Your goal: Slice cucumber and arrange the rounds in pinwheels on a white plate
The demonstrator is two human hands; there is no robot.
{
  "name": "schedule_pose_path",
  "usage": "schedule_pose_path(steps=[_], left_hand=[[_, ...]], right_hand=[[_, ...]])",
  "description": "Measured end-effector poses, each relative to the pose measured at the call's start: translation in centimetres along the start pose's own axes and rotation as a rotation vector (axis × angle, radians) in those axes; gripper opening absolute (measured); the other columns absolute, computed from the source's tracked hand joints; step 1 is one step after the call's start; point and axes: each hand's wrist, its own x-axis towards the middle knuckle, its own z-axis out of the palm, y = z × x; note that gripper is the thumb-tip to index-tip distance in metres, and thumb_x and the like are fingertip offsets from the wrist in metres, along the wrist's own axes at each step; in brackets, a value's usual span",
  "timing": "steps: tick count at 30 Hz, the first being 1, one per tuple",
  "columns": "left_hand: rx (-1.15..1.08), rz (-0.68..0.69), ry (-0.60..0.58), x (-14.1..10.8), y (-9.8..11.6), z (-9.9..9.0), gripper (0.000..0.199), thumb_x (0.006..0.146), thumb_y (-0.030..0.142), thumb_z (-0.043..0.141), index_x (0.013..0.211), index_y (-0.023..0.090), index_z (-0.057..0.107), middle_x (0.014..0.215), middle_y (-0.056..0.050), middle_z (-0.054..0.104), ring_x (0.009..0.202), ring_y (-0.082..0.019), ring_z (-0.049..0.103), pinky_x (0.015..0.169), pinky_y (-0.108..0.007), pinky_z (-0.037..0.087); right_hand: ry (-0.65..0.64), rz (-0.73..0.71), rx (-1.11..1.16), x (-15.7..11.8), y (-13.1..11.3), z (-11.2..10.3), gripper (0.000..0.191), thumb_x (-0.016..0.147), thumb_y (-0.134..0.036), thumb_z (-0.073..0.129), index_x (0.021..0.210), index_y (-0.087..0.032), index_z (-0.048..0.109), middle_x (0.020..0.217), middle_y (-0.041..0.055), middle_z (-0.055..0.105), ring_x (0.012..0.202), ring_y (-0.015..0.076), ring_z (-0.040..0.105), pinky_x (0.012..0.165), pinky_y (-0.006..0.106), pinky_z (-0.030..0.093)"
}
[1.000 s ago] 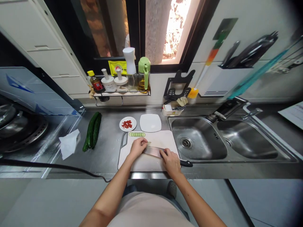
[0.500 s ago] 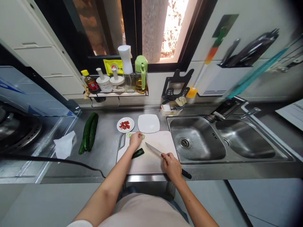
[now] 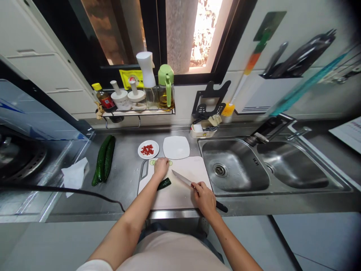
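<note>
On the white cutting board (image 3: pixel 183 197), my left hand (image 3: pixel 161 167) reaches to the far edge with its fingers closed at a thin cucumber slice (image 3: pixel 170 163). More pale cucumber slices (image 3: pixel 152 162) lie just left of that hand, partly covered by it. A dark green cucumber piece (image 3: pixel 164 183) rests beside my left wrist. My right hand (image 3: pixel 205 197) is wrapped round a kitchen knife (image 3: pixel 182 177), its blade pointing up and left over the board and its black handle end sticking out to the right.
Behind the board stand a small plate with chopped red bits (image 3: pixel 156 151) and a bare white square plate (image 3: pixel 176 147). Whole cucumbers (image 3: pixel 103 160) and a crumpled white paper (image 3: pixel 75 173) lie left. A double sink (image 3: pixel 235 165) is right; a condiment rack (image 3: pixel 138 112) hangs behind.
My left hand has settled slightly lower over the slices, fingertips still at the far edge of the board. The knife and right hand have barely moved; the view has shifted a little.
</note>
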Motion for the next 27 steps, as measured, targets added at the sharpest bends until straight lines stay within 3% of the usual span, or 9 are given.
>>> schedule_pose_path(steps=[6, 14, 19, 27], left_hand=[[-0.081, -0.052, 0.045, -1.1, -0.1, -0.6, 0.02, 0.082, 0.022, 0.052, 0.09, 0.022, 0.07, 0.093, -0.008, 0.067, 0.089, -0.022, 0.058, 0.077, -0.031, 0.042], [-0.296, -0.046, 0.007, -6.5, -1.0, -1.1, 0.021, 0.082, 0.033, 0.056, 0.093, 0.021, 0.069, 0.087, -0.004, 0.066, 0.076, -0.016, 0.059, 0.073, -0.027, 0.043], [-0.209, 0.011, -0.022, -9.6, -1.5, -1.3, 0.039, 0.074, 0.042, 0.066, 0.11, 0.024, 0.063, 0.1, -0.006, 0.064, 0.092, -0.021, 0.058, 0.081, -0.031, 0.042], [-0.142, -0.023, -0.121, -11.2, -1.3, -1.2, 0.043, 0.071, 0.022, 0.066, 0.114, 0.029, 0.06, 0.108, -0.003, 0.063, 0.107, -0.022, 0.054, 0.094, -0.034, 0.036]], right_hand=[[-0.014, 0.051, 0.058, 0.0, -0.2, 0.3, 0.034, 0.09, -0.021, 0.042, 0.117, -0.027, 0.061, 0.105, 0.0023, 0.06, 0.083, 0.0119, 0.058, 0.068, 0.021, 0.036], [-0.027, 0.092, 0.217, 1.3, -0.4, 0.5, 0.032, 0.091, -0.022, 0.04, 0.113, -0.019, 0.062, 0.1, 0.0046, 0.063, 0.09, 0.0147, 0.058, 0.077, 0.022, 0.038], [-0.019, 0.067, 0.241, 1.9, -0.7, 0.8, 0.031, 0.09, -0.022, 0.039, 0.111, -0.018, 0.063, 0.101, 0.005, 0.063, 0.089, 0.0146, 0.058, 0.077, 0.022, 0.037], [-0.019, 0.016, 0.232, 1.8, -0.9, 1.6, 0.03, 0.089, -0.025, 0.04, 0.106, -0.019, 0.064, 0.093, 0.0038, 0.063, 0.084, 0.0142, 0.058, 0.072, 0.022, 0.037]])
